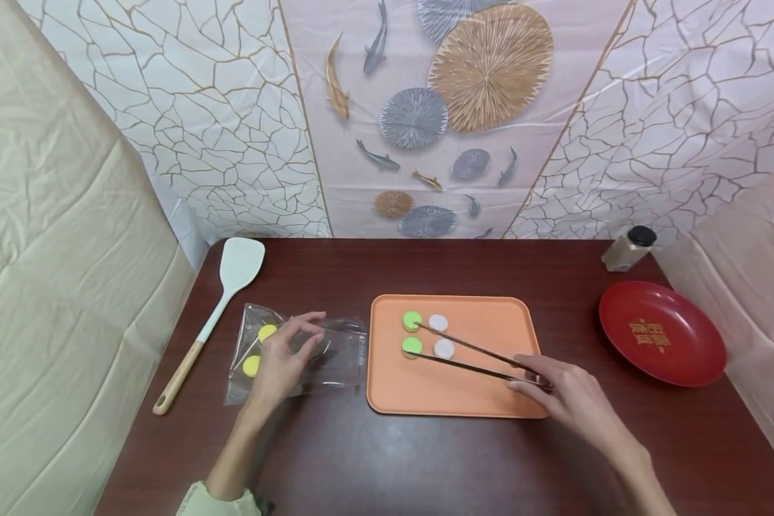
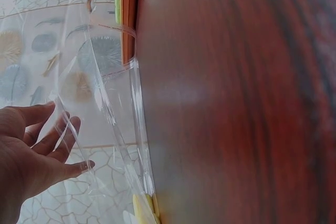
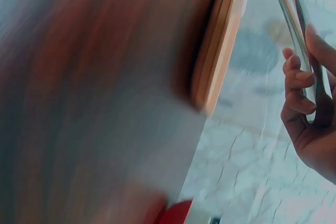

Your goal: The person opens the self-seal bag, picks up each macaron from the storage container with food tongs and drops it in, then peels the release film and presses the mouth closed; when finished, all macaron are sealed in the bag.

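Observation:
My left hand (image 1: 284, 358) holds the upper film of a clear plastic bag (image 1: 342, 358) at its fingertips; in the left wrist view the film (image 2: 113, 124) stands raised. Inside the bag are two yellow disc-shaped pieces (image 1: 251, 366). My right hand (image 1: 570, 394) grips long metal tongs (image 1: 471, 367) near their rear end, with the tips spread apart. One tip reaches the upper green disc (image 1: 412, 320), the other the lower green disc (image 1: 411, 347). Both discs sit on an orange tray (image 1: 387, 398), beside two white discs (image 1: 443, 349).
A white spatula (image 1: 241, 261) with a wooden handle lies left of the bag. A red plate (image 1: 690, 351) stands right of the tray, with a black-capped jar (image 1: 627, 251) behind it. Patterned cloth (image 1: 232, 129) hangs at the table's back edge.

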{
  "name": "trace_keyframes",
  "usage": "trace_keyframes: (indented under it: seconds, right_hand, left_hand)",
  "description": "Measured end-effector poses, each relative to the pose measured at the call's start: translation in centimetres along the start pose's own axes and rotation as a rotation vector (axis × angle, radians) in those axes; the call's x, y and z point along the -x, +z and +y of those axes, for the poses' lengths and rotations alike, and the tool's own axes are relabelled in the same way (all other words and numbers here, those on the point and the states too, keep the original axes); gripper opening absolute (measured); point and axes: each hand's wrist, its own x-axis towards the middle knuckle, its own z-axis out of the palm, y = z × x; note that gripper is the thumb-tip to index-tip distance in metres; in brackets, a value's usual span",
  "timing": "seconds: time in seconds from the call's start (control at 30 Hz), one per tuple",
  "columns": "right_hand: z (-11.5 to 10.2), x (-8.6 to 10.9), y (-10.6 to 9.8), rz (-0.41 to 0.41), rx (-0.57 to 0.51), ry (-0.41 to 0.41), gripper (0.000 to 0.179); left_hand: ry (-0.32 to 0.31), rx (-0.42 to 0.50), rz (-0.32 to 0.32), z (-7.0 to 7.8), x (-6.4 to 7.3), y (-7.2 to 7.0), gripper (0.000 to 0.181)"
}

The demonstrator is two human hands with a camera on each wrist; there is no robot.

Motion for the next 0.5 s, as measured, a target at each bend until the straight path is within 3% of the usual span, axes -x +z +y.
trace_keyframes:
  seconds: [0.17,0.37,0.5]
  right_hand:
    - [2.0,1.7,-1.2,-0.025,0.018,0.086,0.041]
    - [3.6,3.0,-1.6,-0.020,0.042,0.115,0.044]
    - [4.0,3.3,-1.5,-0.071,0.040,0.148,0.043]
  left_hand:
    - [-0.014,0.000,-0.007,0.0,0.0,0.0,0.012]
    - [0.000,0.005,-0.003,-0.1,-0.1,0.0,0.013]
    - [0.001,0.005,-0.003,-0.1,0.0,0.0,0.014]
